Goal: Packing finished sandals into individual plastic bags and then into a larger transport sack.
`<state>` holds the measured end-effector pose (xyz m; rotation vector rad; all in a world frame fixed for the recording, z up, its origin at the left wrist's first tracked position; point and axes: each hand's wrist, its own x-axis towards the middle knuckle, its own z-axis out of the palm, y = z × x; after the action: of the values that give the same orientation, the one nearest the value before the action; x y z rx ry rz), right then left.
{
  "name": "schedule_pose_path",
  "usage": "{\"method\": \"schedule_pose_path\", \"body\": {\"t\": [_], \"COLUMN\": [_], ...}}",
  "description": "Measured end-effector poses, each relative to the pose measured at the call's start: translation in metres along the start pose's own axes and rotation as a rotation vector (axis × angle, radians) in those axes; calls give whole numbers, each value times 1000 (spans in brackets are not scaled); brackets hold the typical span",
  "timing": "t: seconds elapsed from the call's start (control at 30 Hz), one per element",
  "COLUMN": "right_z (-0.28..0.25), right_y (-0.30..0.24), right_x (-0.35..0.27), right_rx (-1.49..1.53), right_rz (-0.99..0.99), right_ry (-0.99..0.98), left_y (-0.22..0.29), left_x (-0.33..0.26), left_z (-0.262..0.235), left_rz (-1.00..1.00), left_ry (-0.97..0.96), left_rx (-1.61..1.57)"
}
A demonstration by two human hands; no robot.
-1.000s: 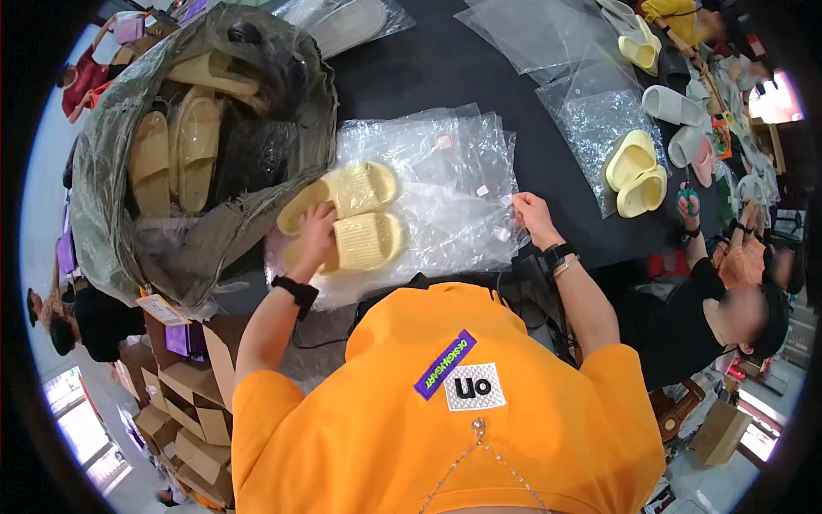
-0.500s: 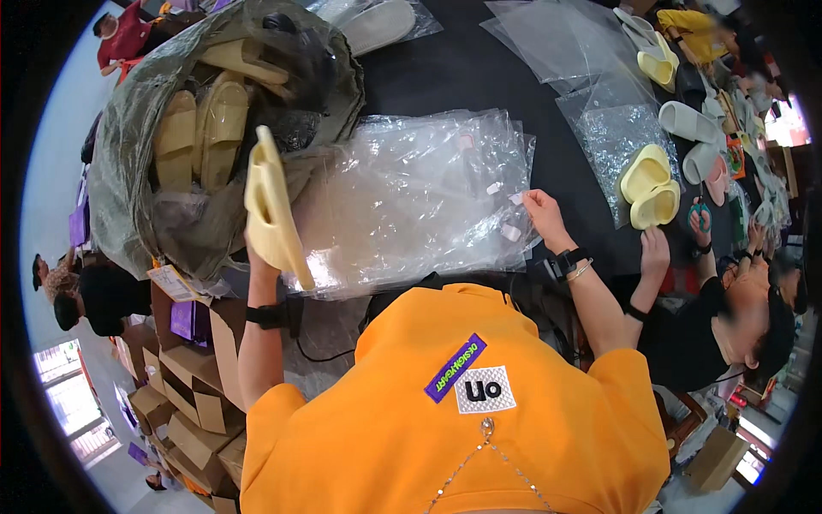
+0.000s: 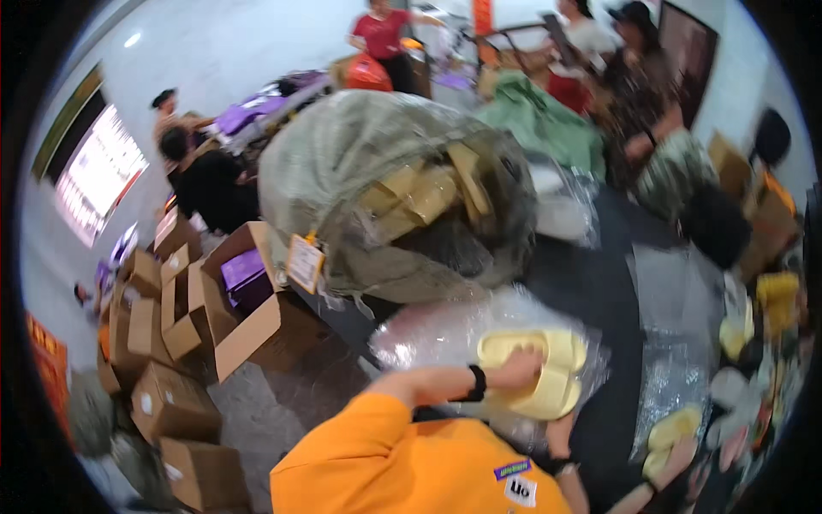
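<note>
A pair of pale yellow slippers [image 3: 561,349] lies side by side on a stack of clear plastic bags [image 3: 432,330], in front of me. My left hand [image 3: 519,369] reaches across from the left and grips the slippers by their inner edges; its fingers are blurred and partly sunk between the two. Just below the slippers' near edge is my right hand [image 3: 561,435], close to the bags. The slipper and the plastic hide its fingers, so its grip does not show.
A large woven sack [image 3: 334,163] of bagged tan slippers stands beyond the bags. Open cardboard boxes [image 3: 248,321] are at the left, one with purple packets. At the right, a co-worker's hand [image 3: 682,454] touches other yellow slippers [image 3: 674,427]. Several people stand farther back.
The view has swung left and up toward the room. My left hand has moved from beside the sack onto the bags, where two slippers now lie together. My right hand is now beside them.
</note>
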<state>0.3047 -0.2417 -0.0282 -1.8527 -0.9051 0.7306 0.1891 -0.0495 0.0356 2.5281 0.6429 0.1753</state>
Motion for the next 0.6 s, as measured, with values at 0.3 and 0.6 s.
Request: {"method": "schedule_pose_path", "body": {"t": [0.3, 0.6], "right_z": [-12, -24], "right_y": [60, 54], "right_x": [-5, -31], "right_rx": [-38, 430], "right_rz": [59, 388], "right_ry": [-38, -311], "left_y": [-52, -43], "left_x": [28, 40], "left_z": [14, 4], "left_rz": [-61, -141], "left_ry": [194, 136], "left_rx": [244, 192]}}
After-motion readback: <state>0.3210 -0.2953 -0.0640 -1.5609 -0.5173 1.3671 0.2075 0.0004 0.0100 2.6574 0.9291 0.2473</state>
